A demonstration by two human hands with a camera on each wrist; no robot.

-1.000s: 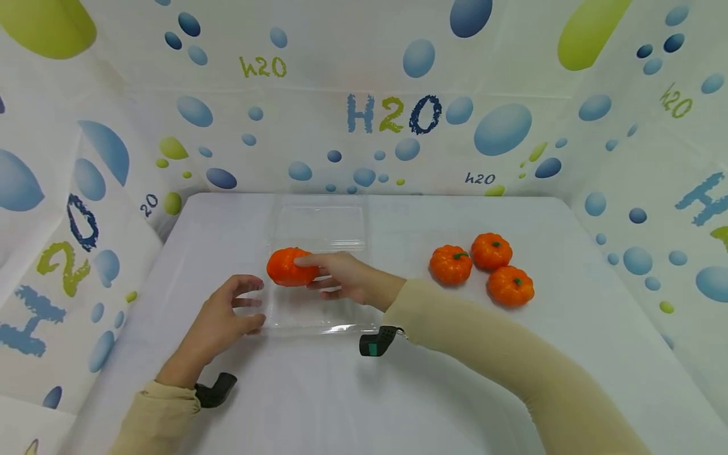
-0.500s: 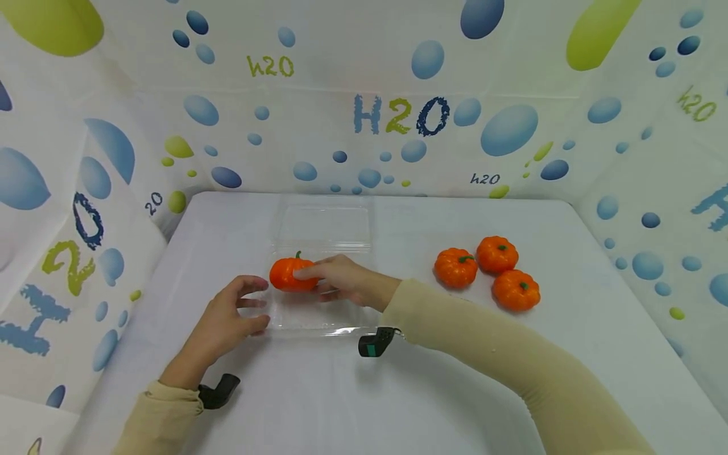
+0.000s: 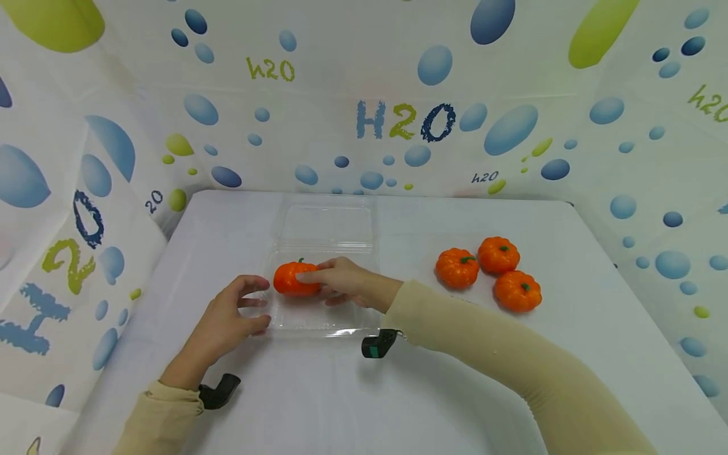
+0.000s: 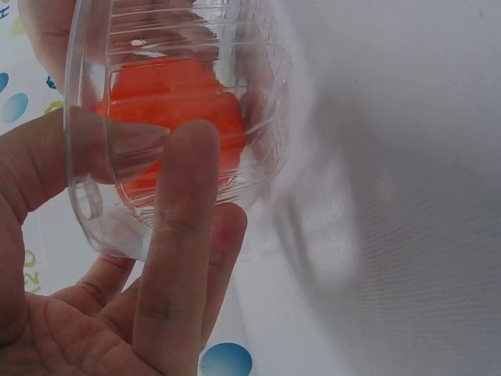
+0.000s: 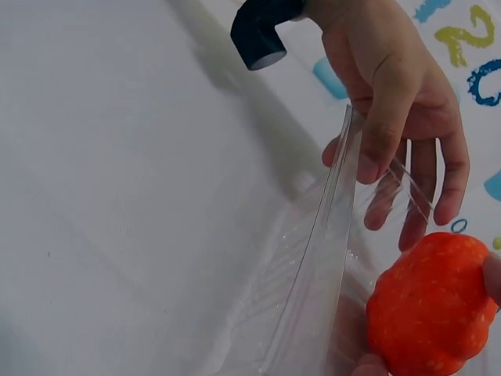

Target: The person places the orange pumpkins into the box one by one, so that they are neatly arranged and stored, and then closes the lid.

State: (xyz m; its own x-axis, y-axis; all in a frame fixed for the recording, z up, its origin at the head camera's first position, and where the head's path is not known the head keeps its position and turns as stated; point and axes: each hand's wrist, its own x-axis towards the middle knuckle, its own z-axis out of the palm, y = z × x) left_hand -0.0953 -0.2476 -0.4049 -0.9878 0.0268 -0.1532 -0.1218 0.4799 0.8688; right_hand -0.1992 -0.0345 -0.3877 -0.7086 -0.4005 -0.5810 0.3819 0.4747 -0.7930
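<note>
A small orange pumpkin with a green stem is gripped by my right hand, thumb on its near face. It is inside the near half of a clear plastic clamshell container, which lies with its lid folded back; whether the pumpkin touches the bottom is hard to tell. At the container's left edge my left hand holds the wall between thumb and fingers. The left wrist view shows the pumpkin through the clear wall. In the right wrist view two fingertips press the pumpkin's sides.
Three more orange pumpkins sit grouped on the right of the white table. The container's lid lies flat behind its base. A patterned sheet hangs behind the table and at both sides. Each wrist carries a black camera.
My right hand has lowered the pumpkin slightly into the container, and its stem has turned into view. The left hand stays at the container's edge. The head view has shifted a little.
</note>
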